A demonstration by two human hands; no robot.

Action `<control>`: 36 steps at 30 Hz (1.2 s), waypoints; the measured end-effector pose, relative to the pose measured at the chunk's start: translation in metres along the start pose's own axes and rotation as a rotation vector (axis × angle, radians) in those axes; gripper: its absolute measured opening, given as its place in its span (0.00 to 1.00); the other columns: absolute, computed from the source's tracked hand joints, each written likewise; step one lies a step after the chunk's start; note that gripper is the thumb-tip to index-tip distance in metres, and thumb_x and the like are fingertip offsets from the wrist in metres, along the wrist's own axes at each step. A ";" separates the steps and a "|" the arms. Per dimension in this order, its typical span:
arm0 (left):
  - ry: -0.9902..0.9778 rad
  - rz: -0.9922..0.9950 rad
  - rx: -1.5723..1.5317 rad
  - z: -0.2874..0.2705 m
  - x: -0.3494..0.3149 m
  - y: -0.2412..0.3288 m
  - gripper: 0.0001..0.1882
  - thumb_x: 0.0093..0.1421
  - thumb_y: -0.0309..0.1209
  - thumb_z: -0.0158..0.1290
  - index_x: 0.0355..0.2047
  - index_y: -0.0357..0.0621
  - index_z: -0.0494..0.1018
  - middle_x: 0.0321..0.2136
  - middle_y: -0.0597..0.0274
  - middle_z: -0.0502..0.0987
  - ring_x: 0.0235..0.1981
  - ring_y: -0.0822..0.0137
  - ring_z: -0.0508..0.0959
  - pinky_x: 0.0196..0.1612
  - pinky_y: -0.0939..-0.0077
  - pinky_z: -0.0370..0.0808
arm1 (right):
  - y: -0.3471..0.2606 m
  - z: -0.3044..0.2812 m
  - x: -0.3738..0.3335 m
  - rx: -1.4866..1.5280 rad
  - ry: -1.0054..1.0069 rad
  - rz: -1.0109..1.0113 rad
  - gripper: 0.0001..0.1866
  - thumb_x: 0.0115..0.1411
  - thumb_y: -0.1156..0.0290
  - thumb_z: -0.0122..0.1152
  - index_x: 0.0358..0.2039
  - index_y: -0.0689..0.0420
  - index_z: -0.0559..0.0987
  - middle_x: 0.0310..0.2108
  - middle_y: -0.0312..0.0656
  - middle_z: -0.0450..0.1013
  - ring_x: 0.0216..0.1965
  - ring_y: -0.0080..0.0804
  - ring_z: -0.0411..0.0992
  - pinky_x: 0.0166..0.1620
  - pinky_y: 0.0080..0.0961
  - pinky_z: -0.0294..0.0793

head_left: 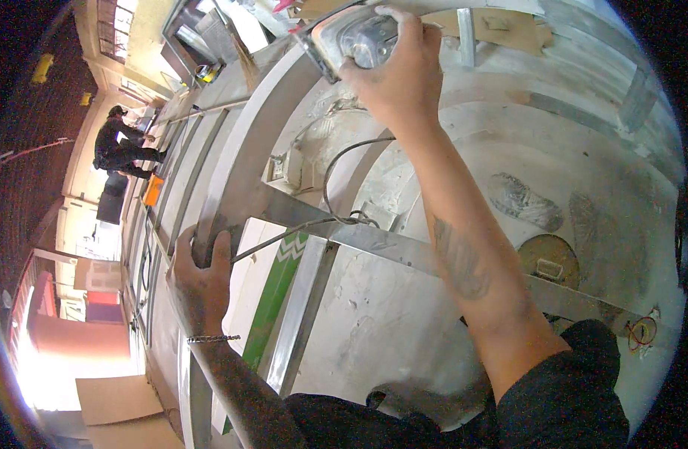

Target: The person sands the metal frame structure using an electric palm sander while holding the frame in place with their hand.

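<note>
My right hand (400, 78) is wrapped around a dusty electric sander (353, 39) with a flat pad, at the top of the view. The sander is up against the far part of a curved grey metal frame (231, 161); whether its pad touches the surface cannot be made out. Lower left, my left hand (200, 277) curls over the edge of that frame, thumb and fingers on either side. A dark power cord (330, 176) loops over a metal crossbar (389, 247) between my arms and runs toward my left hand.
Inside the frame lies a dusty grey panel (404, 337) with a round metal cover (549, 262). A green-and-white strip (278, 280) stands beside an upright bar. Thin coloured wires (643, 331) hang at right. Another person (123, 146) in dark clothes is far left, near an orange box (154, 190).
</note>
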State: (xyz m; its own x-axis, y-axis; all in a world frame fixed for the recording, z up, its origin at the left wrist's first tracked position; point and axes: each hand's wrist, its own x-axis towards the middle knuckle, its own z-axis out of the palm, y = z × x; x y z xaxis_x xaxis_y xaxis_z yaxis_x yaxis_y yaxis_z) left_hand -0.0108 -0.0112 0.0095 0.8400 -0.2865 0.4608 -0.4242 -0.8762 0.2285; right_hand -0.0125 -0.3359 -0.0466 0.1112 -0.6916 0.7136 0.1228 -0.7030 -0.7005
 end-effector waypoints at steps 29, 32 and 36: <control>0.039 0.072 -0.001 0.004 0.002 -0.007 0.23 0.62 0.43 0.62 0.50 0.39 0.78 0.39 0.44 0.84 0.43 0.46 0.85 0.48 0.56 0.79 | -0.009 0.007 -0.018 0.103 -0.011 0.040 0.39 0.41 0.70 0.77 0.56 0.55 0.70 0.49 0.56 0.68 0.51 0.58 0.71 0.51 0.48 0.75; 0.045 0.083 0.021 0.009 0.002 -0.010 0.24 0.62 0.44 0.62 0.51 0.38 0.77 0.41 0.42 0.84 0.45 0.45 0.85 0.48 0.57 0.79 | -0.013 0.003 -0.022 0.102 -0.076 0.015 0.39 0.42 0.70 0.76 0.57 0.55 0.70 0.50 0.56 0.68 0.51 0.58 0.71 0.52 0.48 0.75; 0.036 0.037 0.017 0.003 0.002 -0.006 0.25 0.62 0.44 0.62 0.52 0.38 0.77 0.42 0.42 0.83 0.45 0.46 0.85 0.48 0.58 0.79 | -0.024 0.002 -0.027 0.129 -0.163 0.079 0.40 0.42 0.71 0.76 0.57 0.55 0.70 0.49 0.56 0.68 0.50 0.59 0.71 0.52 0.48 0.75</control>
State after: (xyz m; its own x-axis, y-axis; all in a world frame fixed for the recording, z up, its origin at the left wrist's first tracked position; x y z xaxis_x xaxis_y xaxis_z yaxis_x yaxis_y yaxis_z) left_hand -0.0058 -0.0076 0.0064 0.8109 -0.3048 0.4995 -0.4485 -0.8720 0.1960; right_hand -0.0164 -0.3002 -0.0489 0.2825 -0.7003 0.6556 0.2310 -0.6136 -0.7551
